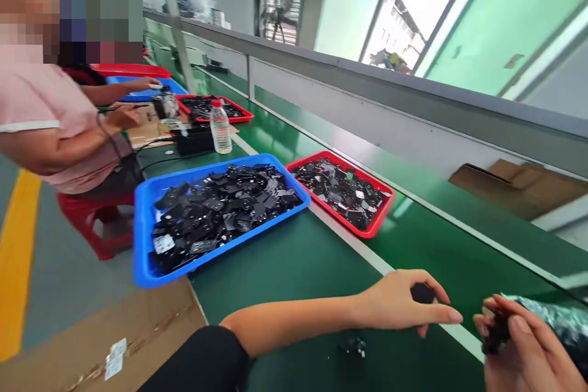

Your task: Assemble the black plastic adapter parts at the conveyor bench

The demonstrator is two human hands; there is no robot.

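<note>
My left hand [395,301] is over the green bench [294,269], its fingers curled round a flat black piece [421,293] that shows between thumb and fingers. At the lower right, my right hand [528,340] pinches a small dark part [497,332] between thumb and fingertips; its exact kind is hard to make out. A few small dark bits [353,346] lie on the bench below my left forearm. Beside my right hand is a shiny, crinkled plastic bag [549,321].
A blue tray [140,226] heaped with flat black pieces stands left, next to a red tray [384,211] of small parts. Beyond are a water bottle [221,128], another red tray [245,117] and a seated co-worker [87,122]. Cardboard [519,187] lies under the right ledge.
</note>
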